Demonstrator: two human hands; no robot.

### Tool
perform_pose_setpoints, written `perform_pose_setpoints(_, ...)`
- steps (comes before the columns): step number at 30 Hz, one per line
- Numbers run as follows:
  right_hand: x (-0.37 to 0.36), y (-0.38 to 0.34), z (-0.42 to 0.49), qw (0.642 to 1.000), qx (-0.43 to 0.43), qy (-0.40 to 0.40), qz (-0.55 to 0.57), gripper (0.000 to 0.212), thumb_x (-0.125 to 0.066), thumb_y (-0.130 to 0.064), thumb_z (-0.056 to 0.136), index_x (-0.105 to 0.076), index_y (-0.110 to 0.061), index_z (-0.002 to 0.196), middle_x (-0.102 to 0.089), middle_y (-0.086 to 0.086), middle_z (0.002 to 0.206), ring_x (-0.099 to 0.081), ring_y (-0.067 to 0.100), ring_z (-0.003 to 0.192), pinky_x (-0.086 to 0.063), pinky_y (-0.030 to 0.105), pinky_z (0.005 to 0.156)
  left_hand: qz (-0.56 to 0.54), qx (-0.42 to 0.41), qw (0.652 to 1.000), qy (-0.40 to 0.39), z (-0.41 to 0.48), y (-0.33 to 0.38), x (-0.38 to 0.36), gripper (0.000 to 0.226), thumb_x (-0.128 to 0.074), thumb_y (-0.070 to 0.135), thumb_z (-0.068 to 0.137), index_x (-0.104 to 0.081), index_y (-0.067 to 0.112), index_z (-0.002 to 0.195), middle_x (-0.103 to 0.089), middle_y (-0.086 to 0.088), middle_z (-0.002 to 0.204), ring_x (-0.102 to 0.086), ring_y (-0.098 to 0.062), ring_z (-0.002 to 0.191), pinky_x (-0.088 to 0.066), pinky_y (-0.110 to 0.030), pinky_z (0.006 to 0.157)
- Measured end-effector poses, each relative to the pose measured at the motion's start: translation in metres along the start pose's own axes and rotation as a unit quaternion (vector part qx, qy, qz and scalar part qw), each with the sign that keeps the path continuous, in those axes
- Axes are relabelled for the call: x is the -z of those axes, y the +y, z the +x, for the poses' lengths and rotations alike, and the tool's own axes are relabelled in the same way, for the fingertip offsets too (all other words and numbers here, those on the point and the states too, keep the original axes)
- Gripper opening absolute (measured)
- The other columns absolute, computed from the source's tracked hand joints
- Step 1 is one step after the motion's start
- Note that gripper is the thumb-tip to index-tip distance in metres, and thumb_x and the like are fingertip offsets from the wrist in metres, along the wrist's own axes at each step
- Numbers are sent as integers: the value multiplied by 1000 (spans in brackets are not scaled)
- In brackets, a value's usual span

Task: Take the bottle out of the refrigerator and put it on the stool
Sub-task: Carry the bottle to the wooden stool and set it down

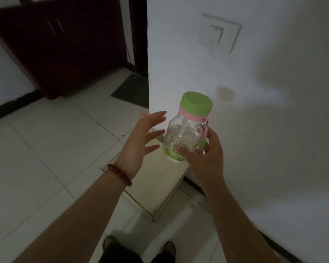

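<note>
A clear bottle [186, 130] with a green cap, a pink collar and a green patterned base is held upright above a pale wooden stool [156, 185]. My right hand [203, 156] grips its lower right side, thumb across the front. My left hand [141, 143], with a bead bracelet at the wrist, hovers just left of the bottle with fingers spread and touches nothing. The stool stands on the floor against the white wall, and whether the bottle's base touches its top I cannot tell. No refrigerator is in view.
A white wall [273, 130] with a light switch [218, 33] runs along the right. Dark wooden cabinets [65, 44] stand at the back left, with a dark mat [133, 90] before a doorway. Pale floor tiles [46, 149] spread to the left. My feet [139, 247] are below.
</note>
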State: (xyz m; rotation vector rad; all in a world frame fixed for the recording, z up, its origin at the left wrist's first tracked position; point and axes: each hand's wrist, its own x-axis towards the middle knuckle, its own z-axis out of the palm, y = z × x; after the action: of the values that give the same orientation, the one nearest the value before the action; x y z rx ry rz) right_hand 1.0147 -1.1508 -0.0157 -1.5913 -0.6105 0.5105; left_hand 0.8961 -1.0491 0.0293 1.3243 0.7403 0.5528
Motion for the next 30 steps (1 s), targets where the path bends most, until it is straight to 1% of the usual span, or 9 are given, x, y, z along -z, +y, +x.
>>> perform_pose_setpoints(2, -11, 9, 15, 1000, -3, 4, 4, 76, -85, -2, 61, -49, -17, 127, -60, -7, 117, -63, -7, 94, -52, 7, 70, -7, 5, 1000, -6, 23, -4, 9, 47, -22, 63, 75, -58, 48, 101, -55, 16, 125, -52, -15, 116, -40, -48, 100)
perform_pose_setpoints(5, -30, 23, 38, 999, 12, 31, -10, 77, -84, 4, 60, -48, -20, 123, -57, 4, 126, -59, 0, 102, -48, 3, 69, -17, 16, 999, -24, 58, -11, 22, 48, -24, 62, 74, -56, 45, 104, -55, 12, 127, -52, -17, 117, -41, -48, 99)
perform_pose_setpoints(7, -45, 33, 52, 998, 18, 52, -19, 77, -84, 3, 60, -46, -21, 123, -56, 7, 128, -59, 8, 106, -49, 4, 72, -17, 26, 999, -41, 82, -17, 31, 48, -26, 60, 75, -55, 42, 107, -55, 9, 128, -53, -18, 117, -42, -47, 99)
perform_pose_setpoints(12, -79, 60, 82, 994, -13, 109, -10, 79, -85, 3, 59, -46, -25, 123, -55, -17, 114, -60, -16, 98, -51, 7, 73, 6, 60, 994, -93, 138, -36, 57, 43, -26, 56, 79, -56, 44, 107, -58, 11, 124, -57, -15, 113, -44, -46, 97)
perform_pose_setpoints(15, -95, 78, 97, 990, -29, 138, -17, 80, -86, 1, 59, -47, -21, 125, -55, -18, 114, -57, -21, 96, -50, 6, 73, 14, 76, 990, -114, 165, -49, 70, 44, -26, 56, 79, -55, 43, 109, -58, 10, 126, -56, -15, 113, -43, -45, 96)
perform_pose_setpoints(18, -107, 98, 105, 986, -45, 162, -15, 82, -87, -4, 59, -47, -19, 129, -58, -8, 118, -59, -18, 97, -51, 9, 74, 21, 84, 988, -130, 185, -65, 82, 43, -24, 55, 81, -56, 44, 109, -57, 11, 126, -55, -15, 114, -42, -46, 97)
perform_pose_setpoints(22, -123, 128, 114, 983, -49, 174, -7, 81, -86, -1, 59, -46, -25, 126, -57, -10, 117, -60, -15, 98, -52, 10, 75, 27, 81, 986, -140, 205, -87, 93, 43, -24, 55, 82, -55, 44, 109, -57, 13, 126, -55, -14, 113, -44, -42, 94)
perform_pose_setpoints(27, -138, 174, 122, 981, -49, 186, 0, 79, -84, 3, 59, -45, -26, 122, -57, -2, 118, -60, 4, 106, -50, 7, 75, 17, 94, 987, -130, 224, -133, 98, 39, -22, 48, 93, -56, 41, 110, -59, 12, 123, -58, -11, 110, -44, -43, 96)
perform_pose_setpoints(30, -142, 206, 125, 978, -60, 200, 0, 80, -86, 1, 58, -47, -25, 123, -59, -2, 118, -61, 11, 108, -51, 9, 76, 19, 99, 987, -123, 232, -165, 99, 37, -24, 46, 91, -57, 41, 109, -61, 14, 119, -58, -11, 109, -45, -40, 93)
